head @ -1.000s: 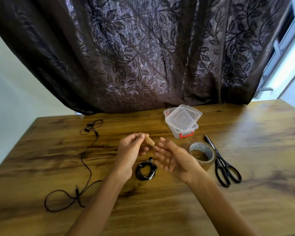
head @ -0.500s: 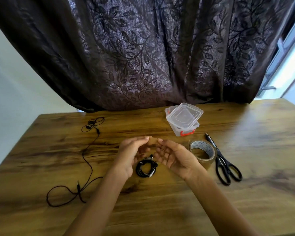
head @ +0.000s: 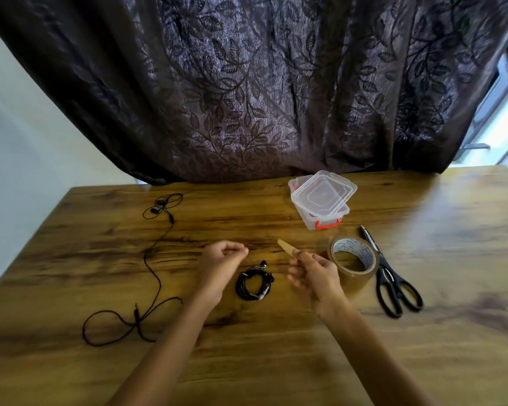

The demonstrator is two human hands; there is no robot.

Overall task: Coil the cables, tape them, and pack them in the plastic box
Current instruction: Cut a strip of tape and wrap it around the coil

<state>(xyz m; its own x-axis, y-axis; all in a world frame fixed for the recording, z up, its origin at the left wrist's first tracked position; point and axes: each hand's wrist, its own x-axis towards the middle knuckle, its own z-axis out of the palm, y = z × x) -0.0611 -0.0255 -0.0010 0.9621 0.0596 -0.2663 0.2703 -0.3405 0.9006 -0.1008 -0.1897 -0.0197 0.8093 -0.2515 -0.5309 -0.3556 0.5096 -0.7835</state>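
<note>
left hand [head: 222,260] hangs just above the tabletop [head: 423,332], a bit blurred, fingers curled in together with nothing seen in them. right hand [head: 314,272] is raised beside it, thumb and fingers clamped on one end of a short brown strip of tape [head: 286,247]; the strip sticks up and away toward the far side, free end in the air and touching nothing. the other fingers of that hand look loosely bent, though they are blurred.

coiled cable [head: 254,284] lies flat on the tabletop between the two hands, a small black bundle with a plug poking out at its far edge; neither hand touches it. loose cable [head: 171,218], a black earphone lead, sprawls uncoiled on the left side of the tabletop, earbuds at the far end and a messy loop near the left forearm.

plastic box [head: 314,222] sits at the far middle right, clear with a red latch facing the person. its lid [head: 324,193] rests askew on top, not snapped down. cannot tell what is inside.

tape roll [head: 354,265] stands tilted just right of the right hand. black scissors [head: 393,279] lie just right of the roll, blades together and pointing away. dark leaf-pattern curtain [head: 247,98] hangs behind the tabletop, with a window [head: 505,112] at the far right.
</note>
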